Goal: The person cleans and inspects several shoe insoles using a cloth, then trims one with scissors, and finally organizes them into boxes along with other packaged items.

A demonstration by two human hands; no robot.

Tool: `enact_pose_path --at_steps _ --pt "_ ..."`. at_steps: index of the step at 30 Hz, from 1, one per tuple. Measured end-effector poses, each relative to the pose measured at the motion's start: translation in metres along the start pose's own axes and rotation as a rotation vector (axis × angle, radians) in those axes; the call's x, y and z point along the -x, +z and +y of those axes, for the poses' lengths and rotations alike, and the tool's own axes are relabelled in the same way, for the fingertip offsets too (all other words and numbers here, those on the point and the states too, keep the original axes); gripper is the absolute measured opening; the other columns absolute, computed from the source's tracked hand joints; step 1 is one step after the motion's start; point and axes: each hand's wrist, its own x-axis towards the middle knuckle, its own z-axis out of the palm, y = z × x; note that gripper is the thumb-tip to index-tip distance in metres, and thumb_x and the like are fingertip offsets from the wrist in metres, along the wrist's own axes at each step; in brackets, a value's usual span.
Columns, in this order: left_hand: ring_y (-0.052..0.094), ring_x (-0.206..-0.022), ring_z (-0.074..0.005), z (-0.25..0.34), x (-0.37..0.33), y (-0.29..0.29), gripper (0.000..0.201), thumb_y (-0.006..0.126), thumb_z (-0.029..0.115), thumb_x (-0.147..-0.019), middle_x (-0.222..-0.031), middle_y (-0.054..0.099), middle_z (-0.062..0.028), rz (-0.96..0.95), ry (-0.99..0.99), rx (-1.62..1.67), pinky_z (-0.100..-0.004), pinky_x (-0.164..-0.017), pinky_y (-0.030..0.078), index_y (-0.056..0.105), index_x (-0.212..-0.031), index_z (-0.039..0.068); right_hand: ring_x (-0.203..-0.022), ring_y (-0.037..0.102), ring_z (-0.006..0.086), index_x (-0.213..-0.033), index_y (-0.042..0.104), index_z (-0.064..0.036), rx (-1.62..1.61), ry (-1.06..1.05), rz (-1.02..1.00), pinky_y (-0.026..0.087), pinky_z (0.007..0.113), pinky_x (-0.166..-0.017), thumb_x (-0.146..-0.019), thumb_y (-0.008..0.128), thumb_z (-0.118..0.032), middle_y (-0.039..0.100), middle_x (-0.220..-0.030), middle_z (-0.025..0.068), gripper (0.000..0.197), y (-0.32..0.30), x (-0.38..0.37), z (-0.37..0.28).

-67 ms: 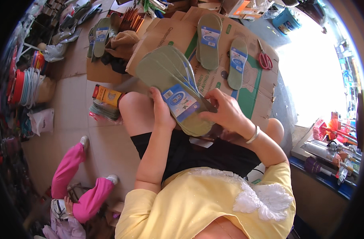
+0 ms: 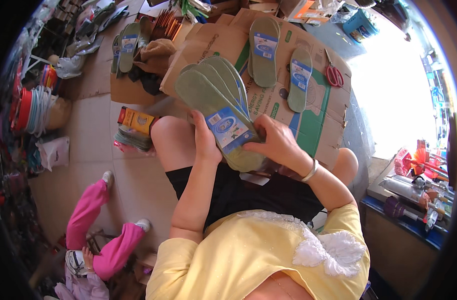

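We see a fanned stack of green insoles (image 2: 216,107) held over the person's lap, heels toward the body and toes pointing up and away toward the flattened cardboard (image 2: 318,117) spread on the floor ahead. The left hand (image 2: 204,142) grips the stack from its left edge, fingers curled under and the thumb lying against the side of the top insole, just beside its blue-and-white label (image 2: 228,129). The right hand (image 2: 274,145) closes on the heel end from the right — its fingers are bent around the lower edge and press onto the top insole below the label, so both hands are grasping the same stack. A bracelet (image 2: 310,171) sits on the right wrist. On the cardboard, well apart from the hands, lie two single insoles (image 2: 264,52) side by side, each with its own label, and red-handled scissors (image 2: 333,74) rest just right of them. Further left on the floor we see another pair of insoles (image 2: 126,47) on a second piece of cardboard, and beside the left knee a small pile of insoles (image 2: 133,139) with a yellow packet (image 2: 137,120) on top. At lower left sits another person — pink trouser legs (image 2: 101,235) and white shoes stretched over the tiles.
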Motion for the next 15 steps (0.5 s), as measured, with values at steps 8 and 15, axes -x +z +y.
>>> enact_pose_path --at_steps 8,15 --pt "0.054 -0.111 -0.0252 0.002 0.004 -0.021 0.053 0.047 0.038 -0.097 -0.123 0.052 -0.0122 0.039 0.076 0.027 -0.0389 -0.092 0.048 0.031 -0.136 0.006 -0.078 0.053 0.0091 -0.103 0.056 0.0017 -0.537 0.098 -0.101 0.046 0.026 -0.069 -0.082 0.063 -0.010 0.058 -0.078 0.0060 0.026 -0.024 -0.004 0.011" --pt "0.058 -0.103 -0.0207 0.015 0.012 -0.059 0.047 0.054 0.023 -0.095 -0.119 0.055 -0.0081 0.039 0.043 0.041 -0.0367 -0.087 0.050 0.033 -0.135 0.009 -0.086 0.055 0.0110 -0.109 0.059 0.0007 -0.453 -0.128 -0.059 0.046 0.026 -0.079 -0.078 0.053 0.000 0.061 -0.082 0.0071 0.032 -0.134 -0.050 -0.002"
